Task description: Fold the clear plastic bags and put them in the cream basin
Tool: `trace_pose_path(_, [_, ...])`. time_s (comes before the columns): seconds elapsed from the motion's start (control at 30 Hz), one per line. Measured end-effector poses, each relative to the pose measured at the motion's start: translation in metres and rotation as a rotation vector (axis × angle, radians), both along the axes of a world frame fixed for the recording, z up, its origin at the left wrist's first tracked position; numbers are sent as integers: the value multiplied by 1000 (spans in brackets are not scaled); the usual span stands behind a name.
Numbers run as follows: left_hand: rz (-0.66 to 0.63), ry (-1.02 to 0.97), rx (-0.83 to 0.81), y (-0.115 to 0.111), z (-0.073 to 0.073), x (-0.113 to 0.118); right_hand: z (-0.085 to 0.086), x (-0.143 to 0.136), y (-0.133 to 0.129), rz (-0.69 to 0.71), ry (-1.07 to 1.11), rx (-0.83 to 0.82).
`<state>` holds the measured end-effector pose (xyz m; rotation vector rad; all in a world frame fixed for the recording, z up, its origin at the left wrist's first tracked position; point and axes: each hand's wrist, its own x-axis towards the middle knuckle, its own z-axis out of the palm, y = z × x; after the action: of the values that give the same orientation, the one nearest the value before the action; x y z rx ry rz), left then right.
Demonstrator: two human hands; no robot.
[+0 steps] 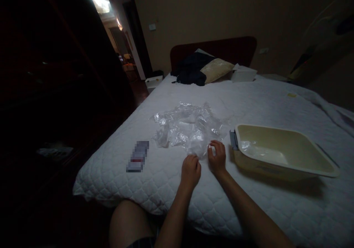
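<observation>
Clear, crinkled plastic bags [188,124] lie in a loose pile on the white quilted bed [155,174]. At the near edge of the pile, my left hand [191,169] is closed, its fingers curled at the plastic. Just to its right, my right hand [217,155] has thumb and fingers bent round towards each other on a piece of the clear plastic. A cream plastic bin [287,148] with a grey latch stands right of my hands, with some clear plastic inside.
A pixelated flat object [137,156] lies left of my hands. Dark cloth [193,69], a beige pillow [217,70] and a white box [243,73] are by the headboard [215,45]. The bed's near edge runs by my knee [128,222].
</observation>
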<state>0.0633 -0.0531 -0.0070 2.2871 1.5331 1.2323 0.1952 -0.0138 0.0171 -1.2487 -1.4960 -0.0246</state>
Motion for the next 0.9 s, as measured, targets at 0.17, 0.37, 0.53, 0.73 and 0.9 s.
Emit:
trace_pose_path(0.17, [40, -30, -64, -3, 6, 2, 18, 3, -4, 37, 55, -5])
trace_pose_path(0.37, [47, -48, -83, -5, 9, 3, 55, 2, -14, 153, 366, -154])
trace_pose_path(0.53, [52, -58, -112, -2, 5, 1, 77, 9, -29, 180, 743, -203])
trace_pose_path(0.73, [91, -326, 29, -17, 6, -2, 64, 16, -61, 186, 923, -281])
trace_pose_path(0.9, [-54, -797, -269, -44, 1, 4, 23, 3, -70, 126, 973, -374])
